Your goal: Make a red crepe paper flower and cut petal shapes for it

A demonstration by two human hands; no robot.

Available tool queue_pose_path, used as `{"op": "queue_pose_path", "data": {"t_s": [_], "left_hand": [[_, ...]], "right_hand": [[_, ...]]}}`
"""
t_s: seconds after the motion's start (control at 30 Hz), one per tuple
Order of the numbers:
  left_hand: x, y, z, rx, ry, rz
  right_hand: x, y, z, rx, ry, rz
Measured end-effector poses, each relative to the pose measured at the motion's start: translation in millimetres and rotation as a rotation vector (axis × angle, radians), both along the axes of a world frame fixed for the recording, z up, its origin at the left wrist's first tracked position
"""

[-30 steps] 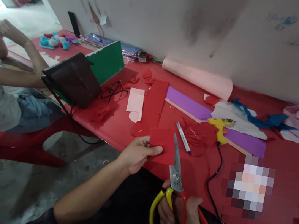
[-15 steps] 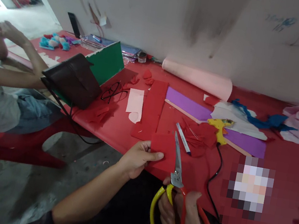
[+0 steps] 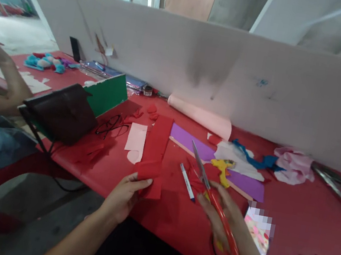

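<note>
My left hand (image 3: 124, 194) pinches a small red piece of cloth (image 3: 153, 189), thumb on top, close to the table's front edge. In my right hand (image 3: 227, 208) is a pair of scissors (image 3: 222, 218) with red and yellow handles. Their blades look closed and point up and left, apart from the cloth. A white marker (image 3: 187, 182) lies between my hands. Just beyond the left hand are a long red cloth strip (image 3: 159, 136) and a pale pink piece (image 3: 137, 136). Past the scissors rests a yellow glue gun (image 3: 224, 172), its cord running under my right hand.
Leftward are eyeglasses (image 3: 113, 126), a dark bag (image 3: 67, 113) and a green board (image 3: 108, 95). A pink roll (image 3: 200, 117) lies by the wall. Purple strips (image 3: 247, 186) and a phone (image 3: 258, 231) lie rightward. Another person's arm (image 3: 10, 81) is at far left.
The view has tilted up. My right hand has carried the scissors forward and right, away from the red cloth. My left hand keeps its hold and has shifted slightly left.
</note>
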State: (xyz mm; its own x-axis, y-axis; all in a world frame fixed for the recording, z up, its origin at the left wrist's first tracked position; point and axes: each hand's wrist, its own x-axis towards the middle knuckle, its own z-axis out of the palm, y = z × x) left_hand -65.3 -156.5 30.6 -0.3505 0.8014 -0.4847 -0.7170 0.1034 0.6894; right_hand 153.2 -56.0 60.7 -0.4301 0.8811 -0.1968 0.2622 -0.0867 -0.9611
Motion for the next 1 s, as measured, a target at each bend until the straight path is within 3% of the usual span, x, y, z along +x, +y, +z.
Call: {"op": "queue_pose_path", "data": {"t_s": [0.03, 0.1, 0.23, 0.37, 0.57, 0.67, 0.77, 0.9, 1.0], "left_hand": [[-1.5, 1.7, 0.9, 0.008, -0.006, 0.010], [-3.1, 5.5, 2.5, 0.018, -0.015, 0.007], [-7.0, 15.9, 2.3, 0.043, -0.031, -0.002], [-18.3, 27.6, -1.1, 0.024, -0.045, 0.024], [-32.0, 36.0, -10.3, 0.026, -0.059, 0.058], [-29.6, 37.4, -13.1, 0.065, -0.063, 0.049], [-23.4, 39.1, -13.0, 0.106, -0.066, 0.079], [-14.6, 39.8, -11.0, 0.089, -0.064, 0.188], [-6.3, 33.7, -9.5, 0.072, -0.061, 0.231]], "right_hand": [[-7.0, 25.8, 5.1, 0.198, -0.176, -0.006], [-27.4, 76.6, 10.1, 0.448, -0.464, 0.023], [-75.3, 156.3, -0.5, 0.672, -0.924, 0.174], [-105.5, 194.7, -19.3, 0.708, -0.947, 0.240], [-124.9, 213.9, -29.6, 0.740, -0.898, 0.222], [-133.2, 210.3, -22.4, 0.743, -0.854, 0.158], [-142.1, 185.8, -9.4, 0.725, -0.756, 0.107], [-144.6, 108.6, -10.3, 0.586, -0.501, 0.220], [-134.4, 38.3, -31.2, 0.235, -0.094, 0.228]]}}
